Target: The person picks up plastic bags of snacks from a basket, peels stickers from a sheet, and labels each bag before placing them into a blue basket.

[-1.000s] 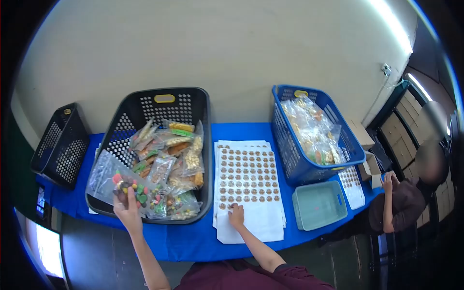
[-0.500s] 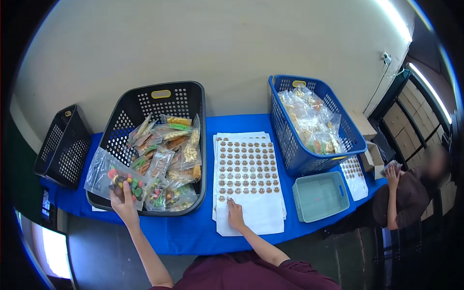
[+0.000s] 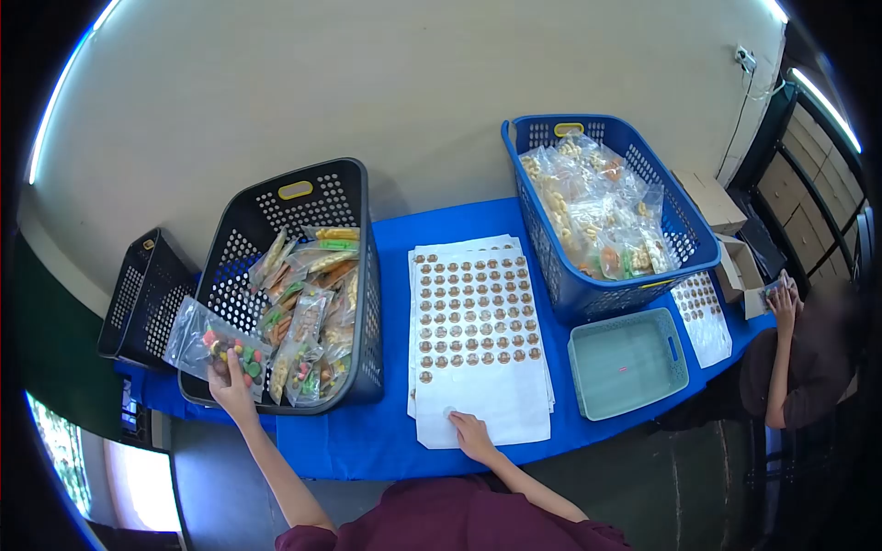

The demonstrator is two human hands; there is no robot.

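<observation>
My left hand (image 3: 233, 390) grips a clear plastic bag (image 3: 216, 344) of colourful round sweets over the front left of the black basket (image 3: 369, 303). Similar packets (image 3: 308, 312) of snacks lie inside that basket. On the blue cloth, a white sheet (image 3: 478, 395) carries rows of round brown stickers (image 3: 469, 317), with more sheets underneath. My right hand (image 3: 474, 437) is low over the sheet's bare lower part, its fingers pinching a small pale round sticker (image 3: 448, 413).
A blue basket (image 3: 588, 298) full of bagged snacks stands at the right, behind a green tray (image 3: 629, 367). Another sticker sheet (image 3: 707, 344) and cardboard boxes (image 3: 735, 271) lie beyond. A second black basket (image 3: 138, 294) stands far left; a co-worker (image 3: 795, 367) is at the right.
My right hand has drawn back toward me from the lowest sticker row, with a sticker at its fingertips. My left hand still holds the bag. The view has shifted slightly.
</observation>
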